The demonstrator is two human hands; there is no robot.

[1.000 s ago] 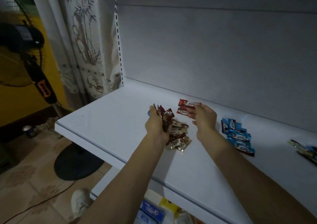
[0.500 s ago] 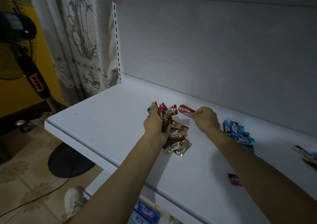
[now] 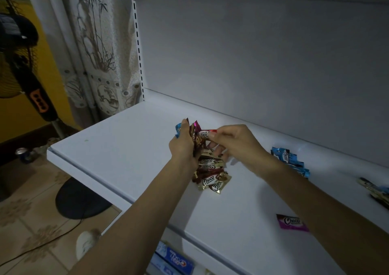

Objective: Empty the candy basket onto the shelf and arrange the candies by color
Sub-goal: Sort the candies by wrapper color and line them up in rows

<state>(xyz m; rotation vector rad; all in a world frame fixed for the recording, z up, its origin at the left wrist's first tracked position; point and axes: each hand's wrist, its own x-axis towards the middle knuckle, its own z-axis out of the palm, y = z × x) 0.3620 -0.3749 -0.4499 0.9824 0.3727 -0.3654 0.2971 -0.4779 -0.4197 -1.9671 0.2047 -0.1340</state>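
On the white shelf (image 3: 130,148), my left hand (image 3: 184,146) grips an upright bunch of candies (image 3: 194,133) in brown, pink and blue wrappers. My right hand (image 3: 235,146) pinches a red candy (image 3: 207,133) at the top of that bunch. Below both hands lies a pile of brown and gold candies (image 3: 211,174). A row of blue candies (image 3: 291,163) sits to the right. One pink candy (image 3: 291,222) lies alone near the front, beside my right forearm. No basket is in view.
More wrapped candies (image 3: 376,190) lie at the far right edge. The shelf's grey back panel (image 3: 263,64) rises behind. A standing fan (image 3: 27,81) and patterned curtain (image 3: 99,49) are to the left. Toothpaste boxes (image 3: 174,261) sit on the shelf below.
My right hand has come back from the shelf to the bunch in my left hand and now pinches a red candy there. The camera has tilted, showing the pink candy.
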